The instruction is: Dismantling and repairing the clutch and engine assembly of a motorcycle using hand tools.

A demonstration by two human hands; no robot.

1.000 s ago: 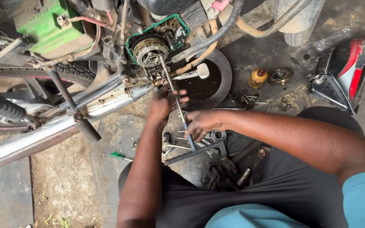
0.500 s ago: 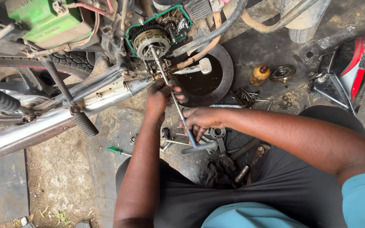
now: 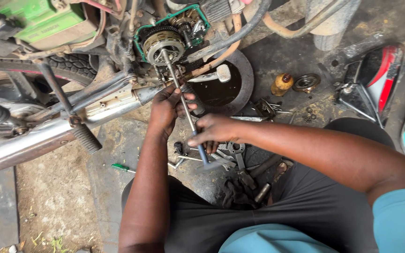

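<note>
Tool: long T-handle wrench [image 3: 183,100], tip seated in the clutch hub [image 3: 164,44] of the open motorcycle engine.
Left hand [image 3: 167,110]: closed round the shaft.
Right hand [image 3: 214,131]: clamped lower, now near the handle end.
Change: right hand slid down; wrench reads as turning.
Around: drain pan [image 3: 240,89], spanners [image 3: 233,152], exhaust pipe [image 3: 33,140].

This was a roadside motorcycle repair workshop. A motorcycle with an opened engine [image 3: 165,42] stood over an oily concrete floor [image 3: 118,145], and loose wrenches [image 3: 233,154] and bolts [image 3: 309,115] lay scattered at centre.
</note>
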